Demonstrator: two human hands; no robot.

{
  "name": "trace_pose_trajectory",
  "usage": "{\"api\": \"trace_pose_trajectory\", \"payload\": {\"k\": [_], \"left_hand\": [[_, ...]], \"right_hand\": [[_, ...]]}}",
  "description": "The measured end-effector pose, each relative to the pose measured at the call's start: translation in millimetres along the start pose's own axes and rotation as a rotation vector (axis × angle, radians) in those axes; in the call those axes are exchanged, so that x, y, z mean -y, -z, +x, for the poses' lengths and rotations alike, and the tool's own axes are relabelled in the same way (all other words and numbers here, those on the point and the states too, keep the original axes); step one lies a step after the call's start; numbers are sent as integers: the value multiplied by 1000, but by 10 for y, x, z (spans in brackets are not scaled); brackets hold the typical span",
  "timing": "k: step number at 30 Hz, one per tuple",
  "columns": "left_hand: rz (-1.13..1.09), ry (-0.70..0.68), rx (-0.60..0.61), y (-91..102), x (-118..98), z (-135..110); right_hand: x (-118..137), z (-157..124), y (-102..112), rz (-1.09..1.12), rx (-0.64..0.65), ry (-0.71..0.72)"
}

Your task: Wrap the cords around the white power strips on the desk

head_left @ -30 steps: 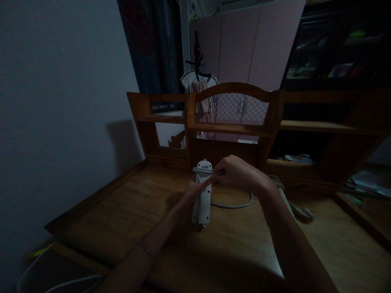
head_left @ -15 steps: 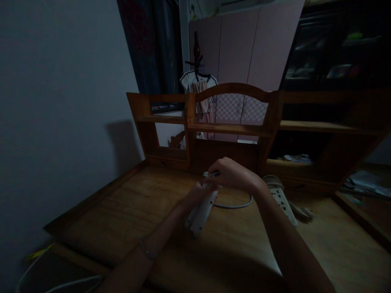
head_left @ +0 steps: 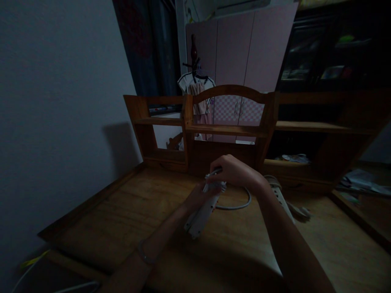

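My left hand (head_left: 197,197) is wrapped round a white power strip (head_left: 203,217), which is held tilted above the wooden desk (head_left: 128,219). Over its far end, my right hand (head_left: 227,169) pinches the grey cord (head_left: 217,171), and some cord lies wound round that end. A loop of the same cord curves out over the desk to the right of the strip. The left fingertips are partly hidden behind the strip and the right hand.
Right of my right forearm lies a second power strip (head_left: 284,203) with a bundled cord (head_left: 301,212). A wooden shelf unit (head_left: 229,130) runs along the desk's back edge. A wall (head_left: 67,122) rises on the left. Papers (head_left: 363,181) lie at the far right.
My right hand has lifted a little and turned at the strip's far end, and more wound cord shows there. The left hand keeps its hold. The view has shifted slightly.
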State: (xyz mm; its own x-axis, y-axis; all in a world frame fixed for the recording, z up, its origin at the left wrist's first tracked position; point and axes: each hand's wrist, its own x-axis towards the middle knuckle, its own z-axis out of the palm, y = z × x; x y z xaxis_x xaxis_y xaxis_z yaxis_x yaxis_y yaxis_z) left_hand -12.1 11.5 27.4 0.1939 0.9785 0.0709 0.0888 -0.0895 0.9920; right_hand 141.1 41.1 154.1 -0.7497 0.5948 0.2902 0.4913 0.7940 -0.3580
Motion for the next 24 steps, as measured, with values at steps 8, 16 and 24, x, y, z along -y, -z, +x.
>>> {"api": "trace_pose_trajectory", "payload": {"k": [8,16,24], "left_hand": [[334,-182,54,-54,-174,-168],[394,-330,283,-174,-221,-328],[330,-372,166,-95,-210,-274]], "right_hand": [[-51,-46,64,241,138,66],[-203,-14,-3,543,475,109],[-558,222,-382,566,352,-29]]}}
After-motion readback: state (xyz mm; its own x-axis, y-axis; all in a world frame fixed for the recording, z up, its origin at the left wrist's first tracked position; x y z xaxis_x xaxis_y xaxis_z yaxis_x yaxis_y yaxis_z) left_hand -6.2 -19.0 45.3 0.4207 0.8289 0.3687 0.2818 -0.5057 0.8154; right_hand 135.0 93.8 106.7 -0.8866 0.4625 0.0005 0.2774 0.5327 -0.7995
